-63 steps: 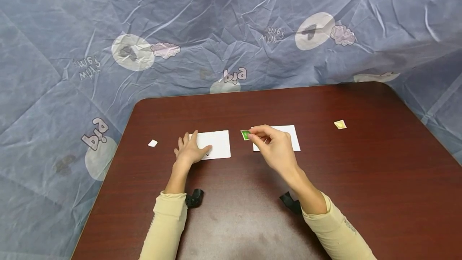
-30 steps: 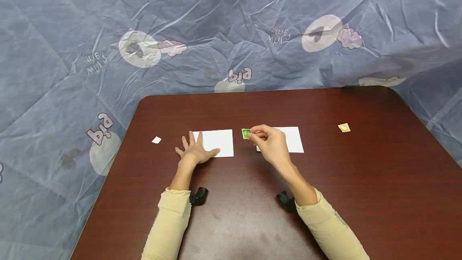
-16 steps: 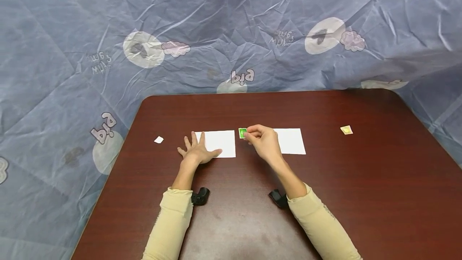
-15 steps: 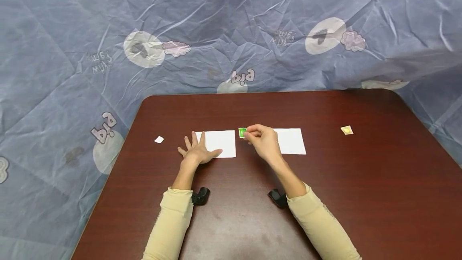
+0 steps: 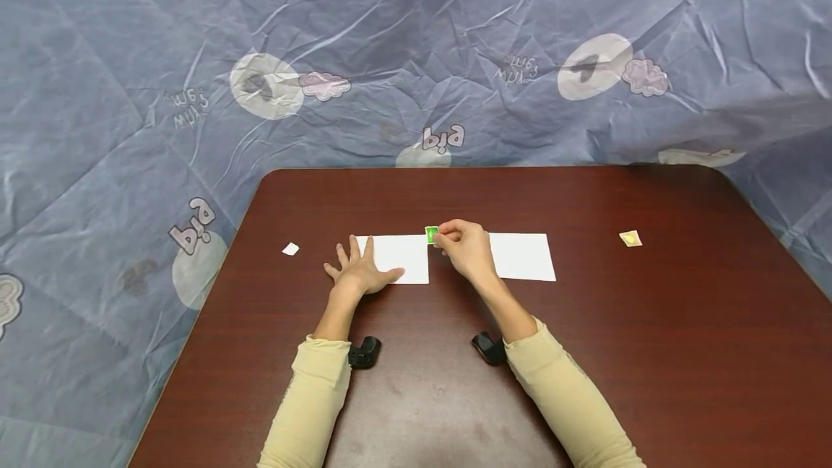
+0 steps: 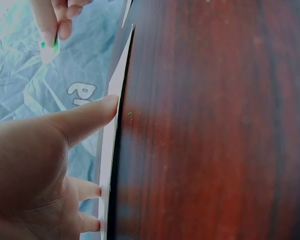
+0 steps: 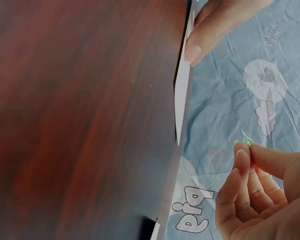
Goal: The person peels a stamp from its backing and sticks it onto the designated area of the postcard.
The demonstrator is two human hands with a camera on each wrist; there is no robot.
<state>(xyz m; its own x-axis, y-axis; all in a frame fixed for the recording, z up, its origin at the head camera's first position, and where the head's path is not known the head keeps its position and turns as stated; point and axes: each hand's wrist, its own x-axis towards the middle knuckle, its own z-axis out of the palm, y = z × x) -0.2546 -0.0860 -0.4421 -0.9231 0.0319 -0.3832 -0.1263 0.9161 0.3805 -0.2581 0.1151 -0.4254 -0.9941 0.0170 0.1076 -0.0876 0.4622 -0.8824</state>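
My left hand [image 5: 360,274] lies with fingers spread on the left end of a white sheet of paper [image 5: 411,258], its thumb along the near edge. In the left wrist view that thumb [image 6: 92,117] presses on the sheet [image 6: 121,70]. Between thumb and fingertips, my right hand [image 5: 471,248] pinches a small green stamp [image 5: 432,235] with a white border. It overlaps the sheet's far right corner in the head view; both wrist views show it raised above the table. A second white sheet [image 5: 526,257] lies to the right, partly covered by my right hand.
Far to the right on the brown table [image 5: 416,410] lies a small yellow stamp [image 5: 630,238]. A small white piece [image 5: 290,248] lies left of my left hand. A printed grey-blue cloth [image 5: 494,35] hangs behind the table's far edge.
My right hand has carried the green stamp leftward, from near the right sheet to the left sheet's far right corner. My left hand's fingers have spread wider on its sheet.
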